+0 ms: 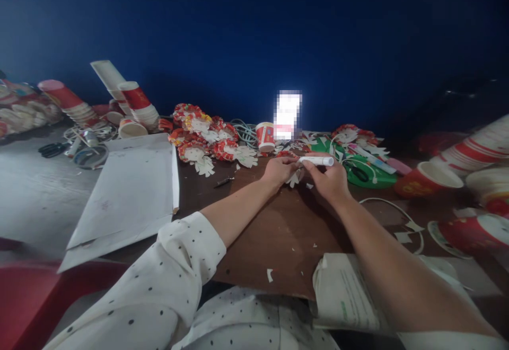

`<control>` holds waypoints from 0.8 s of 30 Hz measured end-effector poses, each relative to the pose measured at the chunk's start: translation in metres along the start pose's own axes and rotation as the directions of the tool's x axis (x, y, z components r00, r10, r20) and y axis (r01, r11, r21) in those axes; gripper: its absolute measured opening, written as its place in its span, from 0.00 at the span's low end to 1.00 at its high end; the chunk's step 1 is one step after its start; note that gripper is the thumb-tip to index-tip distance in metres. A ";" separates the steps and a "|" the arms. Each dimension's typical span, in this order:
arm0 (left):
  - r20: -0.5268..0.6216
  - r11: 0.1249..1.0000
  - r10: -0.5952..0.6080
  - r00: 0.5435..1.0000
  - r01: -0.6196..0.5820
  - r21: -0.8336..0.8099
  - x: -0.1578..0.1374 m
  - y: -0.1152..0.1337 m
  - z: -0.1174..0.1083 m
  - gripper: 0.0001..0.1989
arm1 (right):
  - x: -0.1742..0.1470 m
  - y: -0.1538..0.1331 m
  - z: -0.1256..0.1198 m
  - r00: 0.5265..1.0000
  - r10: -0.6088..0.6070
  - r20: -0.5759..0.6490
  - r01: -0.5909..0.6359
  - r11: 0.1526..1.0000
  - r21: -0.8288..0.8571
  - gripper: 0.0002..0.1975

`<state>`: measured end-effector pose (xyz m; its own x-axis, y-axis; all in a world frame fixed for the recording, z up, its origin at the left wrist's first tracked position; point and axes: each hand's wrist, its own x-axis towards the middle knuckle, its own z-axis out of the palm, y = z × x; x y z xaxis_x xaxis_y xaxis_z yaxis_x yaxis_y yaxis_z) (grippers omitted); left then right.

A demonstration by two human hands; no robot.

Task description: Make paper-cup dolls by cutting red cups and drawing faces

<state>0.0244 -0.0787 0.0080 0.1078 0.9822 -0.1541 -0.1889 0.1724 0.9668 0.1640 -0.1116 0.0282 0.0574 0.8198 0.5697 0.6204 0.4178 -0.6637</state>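
Observation:
In front of me, above the brown board (262,238), my two hands are close together. My right hand (332,180) is closed round a white marker pen (320,161), which lies nearly level with its blunt end to the right. The pen's other end reaches my left hand's fingertips. My left hand (280,172) is closed at a paper-cup cut-out (294,180); its white cut strips show below the fingers and a bit of red rim behind them. Most of this cut-out is hidden by my hands.
Several red-and-white cut-outs (194,151) lie at the back left, near a paper cup (265,137) and a lit screen (287,114). White cardboard (131,180) is on the left. At right are scissors (357,169), cups (429,183) and a cable (397,207). Cup stacks (139,106) stand behind.

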 end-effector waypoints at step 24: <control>0.027 1.000 -0.011 1.000 0.011 -0.002 -0.002 0.004 0.000 0.04 | -0.001 0.001 0.002 0.991 -0.124 -0.051 0.123 0.992 -0.032 0.13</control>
<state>0.0234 -0.0802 0.0121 0.1364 0.9778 -0.1592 -0.1897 0.1835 0.9645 0.1630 -0.1112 0.0258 0.0193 0.7406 0.6717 0.6477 0.5025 -0.5727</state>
